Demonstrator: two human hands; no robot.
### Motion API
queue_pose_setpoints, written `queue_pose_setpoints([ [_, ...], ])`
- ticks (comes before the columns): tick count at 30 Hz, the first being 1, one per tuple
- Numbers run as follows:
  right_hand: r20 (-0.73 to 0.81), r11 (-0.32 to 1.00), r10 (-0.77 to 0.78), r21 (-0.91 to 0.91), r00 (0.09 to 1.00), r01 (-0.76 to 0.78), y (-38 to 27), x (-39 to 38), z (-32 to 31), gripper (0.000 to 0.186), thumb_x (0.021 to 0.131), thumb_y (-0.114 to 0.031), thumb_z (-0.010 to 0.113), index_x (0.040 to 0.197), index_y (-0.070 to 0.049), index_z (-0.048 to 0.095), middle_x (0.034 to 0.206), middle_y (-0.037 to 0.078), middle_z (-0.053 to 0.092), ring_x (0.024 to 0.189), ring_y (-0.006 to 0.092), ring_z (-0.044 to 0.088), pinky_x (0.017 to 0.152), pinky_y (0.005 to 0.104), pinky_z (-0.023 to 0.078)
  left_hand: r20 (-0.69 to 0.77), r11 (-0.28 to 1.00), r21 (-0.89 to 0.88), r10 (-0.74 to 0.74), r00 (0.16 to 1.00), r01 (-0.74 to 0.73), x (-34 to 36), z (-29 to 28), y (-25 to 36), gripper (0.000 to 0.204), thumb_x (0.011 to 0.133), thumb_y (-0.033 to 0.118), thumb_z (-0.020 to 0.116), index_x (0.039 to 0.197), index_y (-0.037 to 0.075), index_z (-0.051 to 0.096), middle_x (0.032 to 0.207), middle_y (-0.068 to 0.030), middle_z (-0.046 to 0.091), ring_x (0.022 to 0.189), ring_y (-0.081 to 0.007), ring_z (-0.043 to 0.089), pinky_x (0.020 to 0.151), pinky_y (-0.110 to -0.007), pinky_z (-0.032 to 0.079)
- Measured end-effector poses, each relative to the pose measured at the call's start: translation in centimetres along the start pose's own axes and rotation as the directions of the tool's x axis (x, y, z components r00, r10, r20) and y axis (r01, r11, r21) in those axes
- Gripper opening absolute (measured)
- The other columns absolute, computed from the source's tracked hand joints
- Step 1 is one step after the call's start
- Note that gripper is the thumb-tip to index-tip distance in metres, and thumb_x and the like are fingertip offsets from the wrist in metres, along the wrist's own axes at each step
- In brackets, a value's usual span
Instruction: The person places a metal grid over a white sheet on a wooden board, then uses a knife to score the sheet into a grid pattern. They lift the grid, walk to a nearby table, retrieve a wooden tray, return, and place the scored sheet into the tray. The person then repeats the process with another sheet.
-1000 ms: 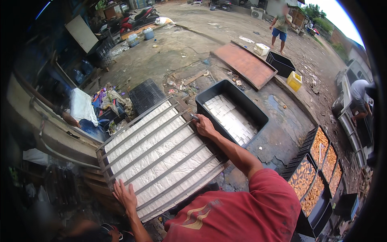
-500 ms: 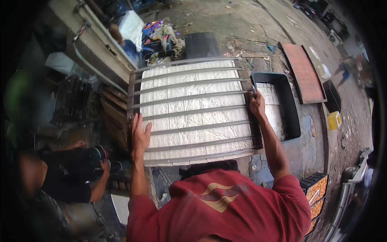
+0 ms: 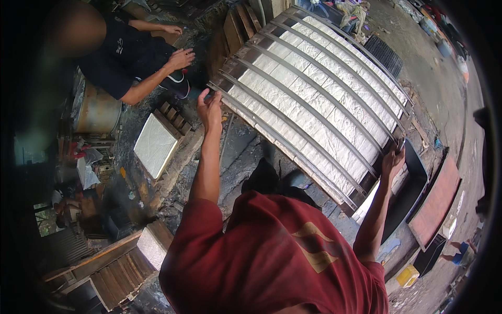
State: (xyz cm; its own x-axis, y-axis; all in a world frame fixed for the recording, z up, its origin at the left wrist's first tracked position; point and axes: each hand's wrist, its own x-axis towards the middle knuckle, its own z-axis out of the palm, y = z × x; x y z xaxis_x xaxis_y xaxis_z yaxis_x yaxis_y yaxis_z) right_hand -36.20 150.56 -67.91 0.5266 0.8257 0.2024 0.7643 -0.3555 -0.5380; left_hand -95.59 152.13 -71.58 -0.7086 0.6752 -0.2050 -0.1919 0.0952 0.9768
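Observation:
In front of me lies a wide white slab (image 3: 314, 78) that looks like tofu, scored into blocks, on a dark board. Several grey metal bars (image 3: 298, 82) run lengthwise over it. My left hand (image 3: 210, 110) is at the board's near left corner, fingers apart and slightly bent beside the bar ends. At the right end of the slab, my right hand (image 3: 393, 161) is closed around a small dark thing, mostly hidden by the fingers. Just beneath that arm is a black tub (image 3: 415, 172), with white blocks partly visible inside.
Another person in dark clothes (image 3: 112, 57) is at the left, with both hands near the board's left end. A smaller white slab (image 3: 155, 146) lies below them. Wooden crates (image 3: 123, 277) stand lower left. A reddish board (image 3: 435, 196) and yellow container (image 3: 407, 276) are at the right.
My view has turned, so the slab now slants down to the right. My left hand has shifted to the near left corner; my right hand remains at the right end.

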Motion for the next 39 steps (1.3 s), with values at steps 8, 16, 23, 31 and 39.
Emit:
queue_pose_setpoints([
  [8, -0.003, 0.987, 0.000, 0.159, 1.000, 0.000, -3.0, -0.8, -1.9, 0.041, 0.103, -0.033, 0.061, 0.138, -0.011, 0.065, 0.098, 0.020, 0.075, 0.090, 0.0348, 0.071, 0.082, 0.0454, 0.051, 0.029, 0.983, 0.156, -0.102, 0.994, 0.096, 1.9, -0.2, 1.9, 0.064, 0.081, 0.020, 0.088, 0.134, -0.002, 0.059, 0.099, -0.0048, 0.073, 0.076, -0.0105, 0.059, 0.063, -0.026, 0.049],
  [16, -0.006, 0.999, -0.030, 0.019, 1.000, 0.030, -3.2, -2.0, -1.5, 0.052, 0.088, 0.002, 0.052, 0.140, -0.001, 0.056, 0.118, 0.032, 0.065, 0.112, 0.0465, 0.062, 0.099, 0.0509, 0.048, 0.038, 0.982, 0.171, -0.089, 0.995, 0.082, 2.2, -0.1, 1.5, 0.062, 0.083, 0.018, 0.087, 0.133, -0.002, 0.059, 0.102, -0.0053, 0.072, 0.077, -0.0109, 0.061, 0.061, -0.026, 0.050],
  [23, -0.040, 0.991, -0.091, -0.097, 0.995, 0.087, -1.5, -1.7, -0.4, 0.049, 0.092, -0.005, 0.058, 0.141, -0.004, 0.054, 0.118, 0.027, 0.064, 0.114, 0.0435, 0.061, 0.101, 0.0491, 0.047, 0.105, 0.984, 0.135, -0.135, 0.985, 0.120, 1.7, -0.6, 2.1, 0.066, 0.086, 0.019, 0.085, 0.140, -0.002, 0.051, 0.109, -0.0100, 0.072, 0.085, -0.0153, 0.065, 0.069, -0.029, 0.053],
  [31, -0.093, 0.957, -0.241, -0.187, 0.966, 0.221, -2.5, -1.1, -1.3, 0.041, 0.098, -0.016, 0.064, 0.137, -0.006, 0.060, 0.125, 0.025, 0.063, 0.118, 0.0406, 0.060, 0.101, 0.0477, 0.048, 0.331, 0.988, -0.062, -0.113, 0.937, 0.141, -10.7, 1.1, 4.7, 0.079, 0.099, 0.004, 0.067, 0.159, -0.013, 0.019, 0.161, -0.0276, 0.037, 0.146, -0.0296, 0.043, 0.121, -0.037, 0.034],
  [39, -0.008, 0.892, -0.431, -0.153, 0.902, 0.425, -4.5, 12.1, 0.4, 0.031, 0.098, -0.013, 0.059, 0.128, -0.007, 0.066, 0.122, 0.023, 0.065, 0.113, 0.0432, 0.063, 0.095, 0.0507, 0.051, 0.695, 0.951, 0.003, -0.225, 0.683, 0.310, -20.8, 2.8, 7.5, 0.097, 0.098, 0.013, 0.071, 0.157, -0.017, 0.001, 0.168, -0.0340, 0.005, 0.158, -0.0402, 0.007, 0.128, -0.045, 0.015],
])
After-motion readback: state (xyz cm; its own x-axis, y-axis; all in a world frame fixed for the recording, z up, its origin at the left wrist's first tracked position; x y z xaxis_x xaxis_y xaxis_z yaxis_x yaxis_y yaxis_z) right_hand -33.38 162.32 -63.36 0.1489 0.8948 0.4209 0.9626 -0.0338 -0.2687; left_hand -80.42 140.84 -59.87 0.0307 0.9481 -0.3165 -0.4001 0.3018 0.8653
